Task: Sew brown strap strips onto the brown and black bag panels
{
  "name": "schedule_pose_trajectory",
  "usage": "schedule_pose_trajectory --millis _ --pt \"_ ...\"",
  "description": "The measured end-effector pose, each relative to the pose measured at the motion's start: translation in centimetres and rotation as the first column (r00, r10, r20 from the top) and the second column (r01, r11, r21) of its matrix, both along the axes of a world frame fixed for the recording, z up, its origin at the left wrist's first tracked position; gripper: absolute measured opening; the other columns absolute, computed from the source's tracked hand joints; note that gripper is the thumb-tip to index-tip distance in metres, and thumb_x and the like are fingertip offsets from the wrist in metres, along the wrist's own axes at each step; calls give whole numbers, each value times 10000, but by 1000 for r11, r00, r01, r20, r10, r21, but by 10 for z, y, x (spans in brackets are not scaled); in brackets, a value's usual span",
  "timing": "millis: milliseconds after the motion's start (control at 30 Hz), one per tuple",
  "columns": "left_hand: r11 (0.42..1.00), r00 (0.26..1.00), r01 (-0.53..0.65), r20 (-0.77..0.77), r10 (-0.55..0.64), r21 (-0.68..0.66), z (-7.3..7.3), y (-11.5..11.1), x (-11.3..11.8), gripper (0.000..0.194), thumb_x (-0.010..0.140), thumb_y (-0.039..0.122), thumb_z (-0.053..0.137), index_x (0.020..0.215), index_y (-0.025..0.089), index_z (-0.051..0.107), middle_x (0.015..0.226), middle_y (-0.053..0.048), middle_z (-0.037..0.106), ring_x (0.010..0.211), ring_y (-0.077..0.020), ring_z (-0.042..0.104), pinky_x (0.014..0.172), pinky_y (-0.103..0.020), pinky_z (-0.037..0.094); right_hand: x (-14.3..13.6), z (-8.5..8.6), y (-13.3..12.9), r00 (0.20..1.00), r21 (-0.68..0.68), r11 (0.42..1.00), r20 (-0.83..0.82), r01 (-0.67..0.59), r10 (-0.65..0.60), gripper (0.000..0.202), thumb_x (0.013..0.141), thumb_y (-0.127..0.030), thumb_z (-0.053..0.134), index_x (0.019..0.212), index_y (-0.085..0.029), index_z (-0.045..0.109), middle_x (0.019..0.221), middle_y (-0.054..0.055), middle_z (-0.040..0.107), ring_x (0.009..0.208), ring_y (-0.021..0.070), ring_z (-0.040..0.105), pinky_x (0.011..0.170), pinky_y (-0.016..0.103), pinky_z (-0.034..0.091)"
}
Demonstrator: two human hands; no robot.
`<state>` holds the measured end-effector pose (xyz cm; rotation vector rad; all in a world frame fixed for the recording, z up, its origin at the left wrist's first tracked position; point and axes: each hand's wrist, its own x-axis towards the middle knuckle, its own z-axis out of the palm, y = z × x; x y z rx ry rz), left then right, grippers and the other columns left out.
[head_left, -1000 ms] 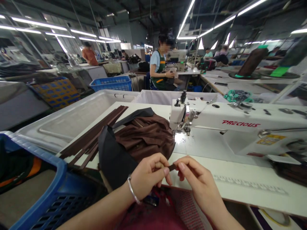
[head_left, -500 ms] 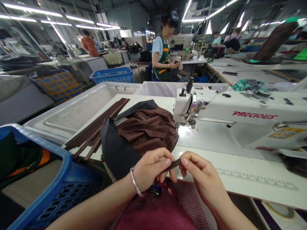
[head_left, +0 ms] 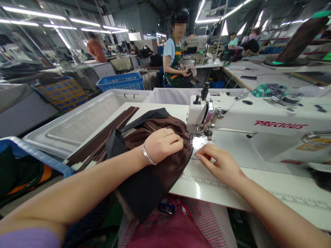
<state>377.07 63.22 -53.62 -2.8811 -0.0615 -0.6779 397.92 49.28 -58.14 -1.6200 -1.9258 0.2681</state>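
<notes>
Hands apart from each other. Left hand (head_left: 164, 145) curled over brown fabric (head_left: 178, 167), grip unclear; right hand (head_left: 222, 163) bent-fingered near sewing machine (head_left: 248, 117) needle, can't tell if holding. Fabric on white tabletop (head_left: 207, 193), brown strips (head_left: 103, 134) farther left.

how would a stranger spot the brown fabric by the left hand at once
Find the white sewing machine marked PRECIOUS. Beside its left end, the brown fabric lies partly hidden by the left hand. It is broad and rumpled, unlike the narrow, straight brown strips farther left.
</notes>
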Motion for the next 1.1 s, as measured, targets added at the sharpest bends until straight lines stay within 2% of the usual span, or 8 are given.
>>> schedule_pose_trajectory --millis 100,200,300,567,667,733,833,1100 --pt "971 995 98 -50 -89 217 -29 30 28 202 949 180 428 911 151 624 964 -93 640 861 -179 559 741 -313 445 23 -15 33 990 19 1000 136 -24 21 184 922 -296 481 958 -208 638 899 61 623 824 195 565 746 328 430" --pt "972 994 100 -60 -89 213 -61 42 46 214 947 166 425 877 132 625 955 -113 619 833 -176 559 701 -308 457 31 -30 48 975 1 998 211 -64 63 204 921 -275 474 982 -211 659 922 69 629 842 202 579 745 329 440" --pt "982 994 97 -64 -88 165 -76 44 48 205 948 169 432 914 117 627 898 -102 611 825 -178 556 697 -300 472 33 -38 46 968 -30 995 232 -94 98 238 936 -282 457 1027 -230 670 913 55 630 854 186 587 742 307 450" --pt "985 994 70 -77 -83 -159 -78 49 47 209 946 185 455 1011 145 649 942 -85 636 896 -179 566 795 -325 490 41 -36 43 967 -143 988 239 -51 85 266 939 -341 461 1085 -291 678 872 39 650 747 171 600 642 299 451" --pt "898 997 -60 -75 30 -437 -74 52 54 143 907 199 543 996 171 652 906 -38 662 855 -151 598 801 -293 488 42 -36 44 978 -154 986 184 -71 99 258 935 -327 469 1074 -285 682 905 46 651 809 179 609 694 308 468" --pt "829 990 -129 -112 81 -544 -70 53 59 96 862 180 602 940 176 657 854 -6 672 807 -138 612 768 -266 488 42 -36 45 982 -144 987 158 -76 99 250 930 -314 478 1067 -283 684 928 46 653 816 178 610 707 310 473" --pt "820 989 -132 -127 72 -557 -69 53 66 77 835 144 615 845 181 682 858 -3 678 833 -145 620 780 -264 488 43 -35 45 983 -134 988 156 -72 93 240 920 -294 492 1065 -290 683 933 39 654 779 172 612 678 304 467" --pt "841 994 -113 -48 103 -529 -83 49 66 80 847 165 622 874 165 697 887 -28 675 854 -153 624 802 -278 507 45 -40 46 982 -145 986 152 -89 111 249 937 -327 467 1078 -293 670 934 56 642 889 202 590 764 338 472"
